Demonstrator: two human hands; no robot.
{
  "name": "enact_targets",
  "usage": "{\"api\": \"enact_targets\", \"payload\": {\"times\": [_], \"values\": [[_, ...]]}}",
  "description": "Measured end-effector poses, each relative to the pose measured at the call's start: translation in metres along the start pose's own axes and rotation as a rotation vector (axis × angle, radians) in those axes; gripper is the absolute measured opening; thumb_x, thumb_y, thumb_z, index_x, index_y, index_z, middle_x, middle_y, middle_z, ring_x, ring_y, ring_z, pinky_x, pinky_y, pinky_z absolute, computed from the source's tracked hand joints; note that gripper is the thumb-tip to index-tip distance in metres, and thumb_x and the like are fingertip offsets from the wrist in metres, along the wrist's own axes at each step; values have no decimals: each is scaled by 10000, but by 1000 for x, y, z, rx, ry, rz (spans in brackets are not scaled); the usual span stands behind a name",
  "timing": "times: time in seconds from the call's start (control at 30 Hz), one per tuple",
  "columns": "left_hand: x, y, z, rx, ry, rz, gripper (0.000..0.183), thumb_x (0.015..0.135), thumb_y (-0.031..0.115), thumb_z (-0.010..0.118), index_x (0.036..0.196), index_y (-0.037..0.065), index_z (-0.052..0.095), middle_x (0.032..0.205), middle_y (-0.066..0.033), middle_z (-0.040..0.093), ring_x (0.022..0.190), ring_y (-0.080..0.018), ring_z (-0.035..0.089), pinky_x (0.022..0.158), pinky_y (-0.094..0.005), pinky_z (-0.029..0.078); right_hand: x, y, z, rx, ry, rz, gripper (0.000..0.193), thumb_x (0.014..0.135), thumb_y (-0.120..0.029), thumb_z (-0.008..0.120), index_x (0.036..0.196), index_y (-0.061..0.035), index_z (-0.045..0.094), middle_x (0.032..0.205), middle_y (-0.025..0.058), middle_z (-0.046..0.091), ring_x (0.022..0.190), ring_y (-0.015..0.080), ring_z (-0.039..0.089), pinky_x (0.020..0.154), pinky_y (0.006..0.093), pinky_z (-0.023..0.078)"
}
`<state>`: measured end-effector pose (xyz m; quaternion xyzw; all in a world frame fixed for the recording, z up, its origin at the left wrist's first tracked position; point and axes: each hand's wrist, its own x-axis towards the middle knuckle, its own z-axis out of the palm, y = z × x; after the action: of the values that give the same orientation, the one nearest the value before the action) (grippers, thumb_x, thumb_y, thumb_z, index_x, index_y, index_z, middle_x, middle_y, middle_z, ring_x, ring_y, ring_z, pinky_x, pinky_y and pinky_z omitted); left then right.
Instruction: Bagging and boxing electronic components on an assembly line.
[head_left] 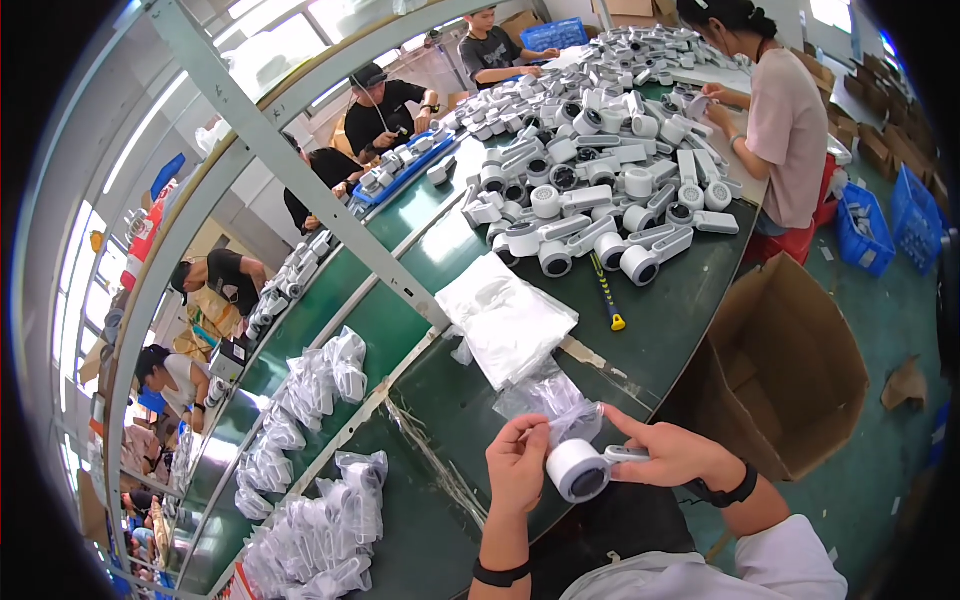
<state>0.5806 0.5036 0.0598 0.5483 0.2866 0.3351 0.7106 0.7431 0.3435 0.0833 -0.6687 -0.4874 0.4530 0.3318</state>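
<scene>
My right hand (675, 458) grips the light handle of a white handheld device with a round drum head (575, 468) and a dark round face. Just above the head, a clear plastic bag (578, 420) is bunched, its edge pinched in the closed fingers of my left hand (518, 465). My right index finger reaches to the bag's far side. Whether the head is partly inside the bag I cannot tell. Beyond my hands lies a stack of flat white plastic bags (505, 315), with loose clear film at its near end.
A large heap of similar devices (600, 190) covers the far table. A yellow-and-black tool (608, 295) lies before it. Bagged devices (320, 525) line the left side. An open carton (790, 370) stands right. A metal post (290, 160) crosses the view; several people sit around.
</scene>
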Motion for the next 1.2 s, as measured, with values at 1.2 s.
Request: {"api": "enact_targets", "payload": {"times": [1.2], "values": [[-51, 40, -34, 1123, -44, 952, 318, 675, 70, 647, 986, 45, 585, 990, -52, 583, 794, -210, 551, 683, -326, 419, 62, -16, 77, 723, -14, -13, 479, 900, -85, 571, 1347, -25, 409, 840, 70, 628, 580, 116, 583, 473, 244, 481]]}}
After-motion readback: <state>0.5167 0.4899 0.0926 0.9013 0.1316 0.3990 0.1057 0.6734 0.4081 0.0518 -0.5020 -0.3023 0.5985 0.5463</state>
